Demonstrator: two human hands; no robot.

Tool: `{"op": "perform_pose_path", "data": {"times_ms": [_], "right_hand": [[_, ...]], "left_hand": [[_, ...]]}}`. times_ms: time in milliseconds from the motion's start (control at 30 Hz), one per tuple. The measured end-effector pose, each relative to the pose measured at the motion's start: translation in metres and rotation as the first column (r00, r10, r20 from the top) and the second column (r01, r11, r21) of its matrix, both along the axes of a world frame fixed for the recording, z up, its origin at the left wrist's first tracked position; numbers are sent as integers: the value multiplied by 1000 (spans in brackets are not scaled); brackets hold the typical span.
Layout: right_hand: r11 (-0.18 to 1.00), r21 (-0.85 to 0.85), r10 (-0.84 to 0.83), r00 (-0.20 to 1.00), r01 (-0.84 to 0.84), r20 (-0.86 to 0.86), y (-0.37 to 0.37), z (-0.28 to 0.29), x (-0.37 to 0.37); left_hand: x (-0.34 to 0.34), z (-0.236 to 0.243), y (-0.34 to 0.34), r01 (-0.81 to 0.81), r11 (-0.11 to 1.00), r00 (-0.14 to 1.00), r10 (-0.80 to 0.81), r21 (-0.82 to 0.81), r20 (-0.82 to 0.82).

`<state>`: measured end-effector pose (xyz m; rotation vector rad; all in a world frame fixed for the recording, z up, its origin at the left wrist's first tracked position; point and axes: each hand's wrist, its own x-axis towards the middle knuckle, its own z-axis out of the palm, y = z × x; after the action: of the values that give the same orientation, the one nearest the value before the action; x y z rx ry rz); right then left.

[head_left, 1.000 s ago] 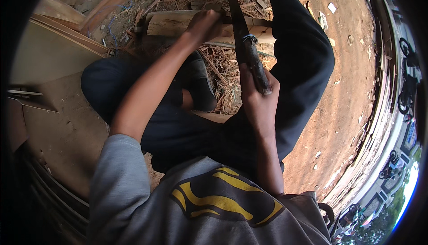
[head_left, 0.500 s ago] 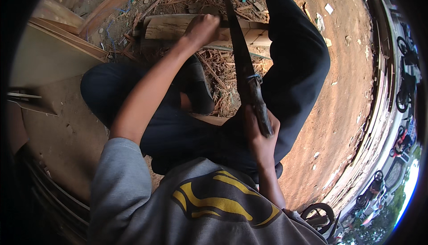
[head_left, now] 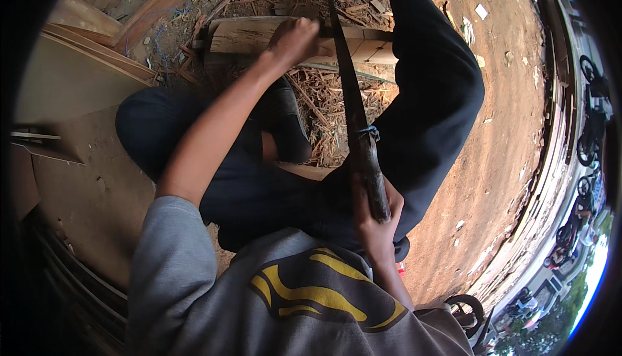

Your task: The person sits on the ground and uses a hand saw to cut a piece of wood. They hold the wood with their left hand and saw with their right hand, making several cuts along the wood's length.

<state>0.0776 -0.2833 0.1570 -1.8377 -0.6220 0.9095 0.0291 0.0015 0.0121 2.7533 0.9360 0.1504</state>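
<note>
My right hand (head_left: 367, 224) is wrapped round the dark wooden handle (head_left: 372, 174) of a long handsaw. A blue tie (head_left: 369, 132) circles the handle where the blade begins. The dark, narrow saw blade (head_left: 348, 77) points away from me and crosses a wooden plank (head_left: 240, 40) lying sideways on the ground. My left hand (head_left: 295, 44) is closed on the plank, just left of the blade, with its thumb toward the blade. Several lines cross the plank's right part. The underside of my left hand's grip is hidden.
Wood chips (head_left: 314, 106) litter the ground around the plank. Boards (head_left: 84, 64) lean at the left. My bent legs (head_left: 440, 97) flank the work, the right knee close to the blade. A timber stack (head_left: 541, 181) runs along the right, with motorbikes (head_left: 588, 113) beyond.
My right hand has drawn the saw back toward me, and the handle sits lower. My left hand stays on the plank. My right knee has shifted slightly right.
</note>
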Motion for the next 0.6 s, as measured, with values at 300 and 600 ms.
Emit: {"op": "perform_pose_path", "data": {"times_ms": [300, 600], "right_hand": [[1000, -8, 21, 997, -21, -74, 3, -6, 5], [999, -12, 34, 999, -34, -43, 48, -15, 5]], "left_hand": [[-4, -8, 6, 51, 983, 992, -70, 177, 102], [-10, -42, 10, 42, 984, 906, 35, -174, 421]]}}
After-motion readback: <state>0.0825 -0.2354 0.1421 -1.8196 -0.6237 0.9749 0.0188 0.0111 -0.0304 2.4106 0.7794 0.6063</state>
